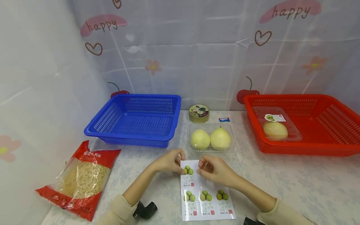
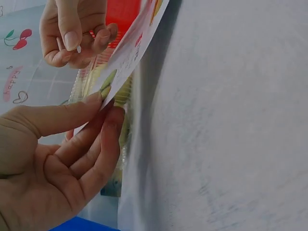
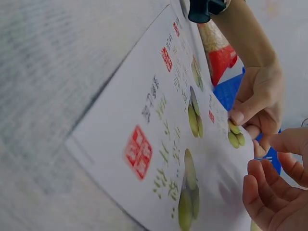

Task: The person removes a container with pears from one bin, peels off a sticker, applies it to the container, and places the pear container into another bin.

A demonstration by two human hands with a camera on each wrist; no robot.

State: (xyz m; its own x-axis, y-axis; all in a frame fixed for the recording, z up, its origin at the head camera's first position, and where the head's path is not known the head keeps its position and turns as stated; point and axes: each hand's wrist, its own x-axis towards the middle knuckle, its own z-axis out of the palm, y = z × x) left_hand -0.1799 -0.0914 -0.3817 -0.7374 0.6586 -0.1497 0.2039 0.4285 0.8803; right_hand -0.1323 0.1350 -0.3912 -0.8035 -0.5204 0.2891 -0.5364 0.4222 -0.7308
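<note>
A white sheet of stickers [image 1: 208,200] with green fruit pictures, writing and red seals is in front of me. My left hand [image 1: 170,162] pinches its upper left corner between thumb and fingers, beside a fruit sticker [image 2: 108,84]. In the left wrist view the sheet is tilted up from the tabletop. By the sheet's top edge is my right hand [image 1: 215,170], its fingers [image 3: 269,192] loosely bent and its thumb apart from them. Just behind the hands, a clear plastic box [image 1: 212,151] holds two pale yellow pears [image 1: 220,139].
A blue basket [image 1: 140,137] stands back left; a red basket [image 1: 306,148] at right contains a labelled clear box [image 1: 293,132] with a pale fruit. Behind the pears are a round tin [image 1: 199,114] and a small blue packet [image 1: 224,119]. A pasta bag [image 1: 81,179] lies left.
</note>
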